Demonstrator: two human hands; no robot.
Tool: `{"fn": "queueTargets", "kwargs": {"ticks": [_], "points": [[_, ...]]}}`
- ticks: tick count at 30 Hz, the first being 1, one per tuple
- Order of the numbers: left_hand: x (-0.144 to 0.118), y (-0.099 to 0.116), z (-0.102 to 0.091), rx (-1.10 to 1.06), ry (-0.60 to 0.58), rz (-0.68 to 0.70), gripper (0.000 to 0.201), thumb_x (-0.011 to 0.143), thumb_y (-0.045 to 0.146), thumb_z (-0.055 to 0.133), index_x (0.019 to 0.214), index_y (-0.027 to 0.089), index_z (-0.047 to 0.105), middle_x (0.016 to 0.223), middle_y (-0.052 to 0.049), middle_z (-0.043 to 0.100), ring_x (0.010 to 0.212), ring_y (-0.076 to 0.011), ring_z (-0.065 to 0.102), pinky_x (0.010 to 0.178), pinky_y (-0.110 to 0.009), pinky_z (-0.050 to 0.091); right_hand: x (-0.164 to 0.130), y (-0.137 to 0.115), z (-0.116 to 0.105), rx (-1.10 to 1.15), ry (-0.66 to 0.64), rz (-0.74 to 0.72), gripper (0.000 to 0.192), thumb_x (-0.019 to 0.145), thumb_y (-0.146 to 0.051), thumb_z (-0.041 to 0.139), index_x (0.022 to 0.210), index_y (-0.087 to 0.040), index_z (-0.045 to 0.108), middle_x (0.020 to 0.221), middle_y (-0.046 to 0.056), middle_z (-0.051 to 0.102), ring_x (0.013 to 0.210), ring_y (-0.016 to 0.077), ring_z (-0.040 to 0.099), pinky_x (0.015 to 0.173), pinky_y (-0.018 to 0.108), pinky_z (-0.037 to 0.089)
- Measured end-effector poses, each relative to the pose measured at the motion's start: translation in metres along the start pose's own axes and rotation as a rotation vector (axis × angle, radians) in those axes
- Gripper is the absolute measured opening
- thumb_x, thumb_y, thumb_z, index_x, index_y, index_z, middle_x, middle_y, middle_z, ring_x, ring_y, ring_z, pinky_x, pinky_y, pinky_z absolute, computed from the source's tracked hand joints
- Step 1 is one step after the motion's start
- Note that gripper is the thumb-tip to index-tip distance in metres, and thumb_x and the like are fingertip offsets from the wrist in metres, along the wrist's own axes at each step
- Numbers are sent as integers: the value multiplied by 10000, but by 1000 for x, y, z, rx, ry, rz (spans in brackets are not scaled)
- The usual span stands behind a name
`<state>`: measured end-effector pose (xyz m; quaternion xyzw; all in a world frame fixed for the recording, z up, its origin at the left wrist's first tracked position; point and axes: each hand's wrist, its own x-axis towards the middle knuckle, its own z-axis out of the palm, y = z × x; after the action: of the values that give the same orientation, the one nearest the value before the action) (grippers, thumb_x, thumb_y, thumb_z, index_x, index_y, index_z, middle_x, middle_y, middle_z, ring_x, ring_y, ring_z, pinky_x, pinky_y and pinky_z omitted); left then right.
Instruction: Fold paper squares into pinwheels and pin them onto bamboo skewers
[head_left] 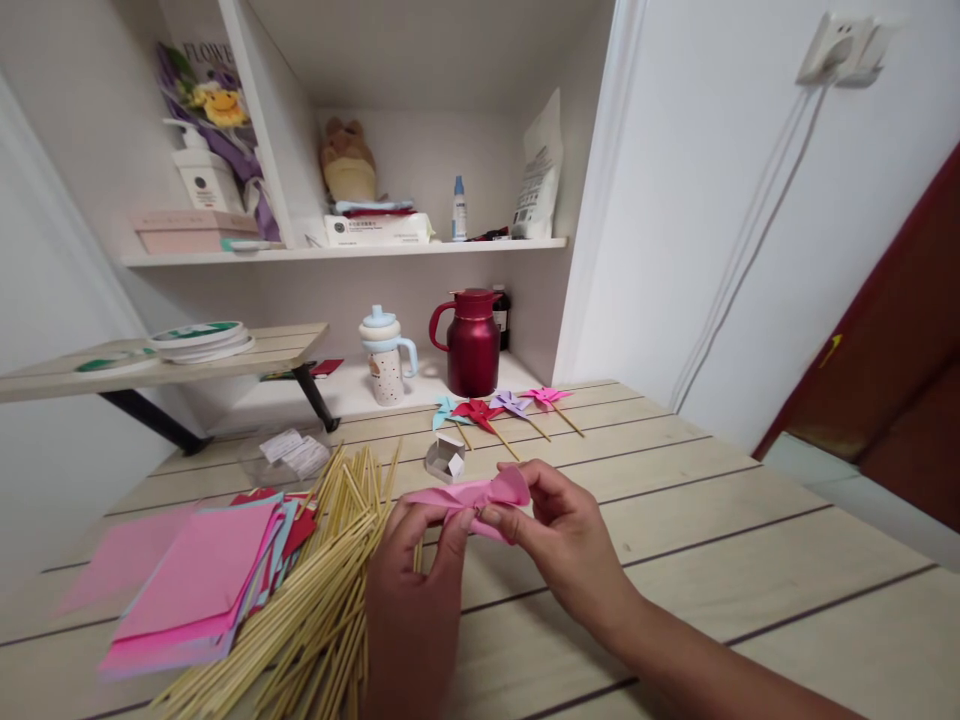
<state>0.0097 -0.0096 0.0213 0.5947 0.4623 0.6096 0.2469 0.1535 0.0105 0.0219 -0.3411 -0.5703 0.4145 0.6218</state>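
Pinching from both sides, a folded pink paper (480, 497) is held above the wooden table (750, 560) by the left hand (420, 560) and the right hand (559, 530), fingers closed on it. Bamboo sticks (315, 590) are seen at nine o'clock, finished pinwheels (502, 408) at twelve.
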Motion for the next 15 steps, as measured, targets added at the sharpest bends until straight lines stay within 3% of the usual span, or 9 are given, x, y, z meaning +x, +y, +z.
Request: {"fn": "queueTargets", "kwargs": {"ticks": [9, 15], "points": [[4, 2, -3, 119, 21, 65, 83, 813, 314, 709, 777, 242, 690, 817, 14, 672, 806, -182, 638, 755, -283, 479, -1, -1, -1, -45, 12, -41, 186, 760, -288, 796, 756, -211, 626, 770, -9, 619, 747, 155, 547, 684, 280, 444], [3, 2, -4, 85, -9, 131, 57, 846, 312, 692, 865, 265, 717, 893, 7, 703, 878, -183, 659, 800, -291, 495, -2, -1, -1, -18, 26, -41, 185, 763, -284, 790, 756, -212, 620, 765, -13, 609, 733, 153, 552, 656, 274, 457]]}}
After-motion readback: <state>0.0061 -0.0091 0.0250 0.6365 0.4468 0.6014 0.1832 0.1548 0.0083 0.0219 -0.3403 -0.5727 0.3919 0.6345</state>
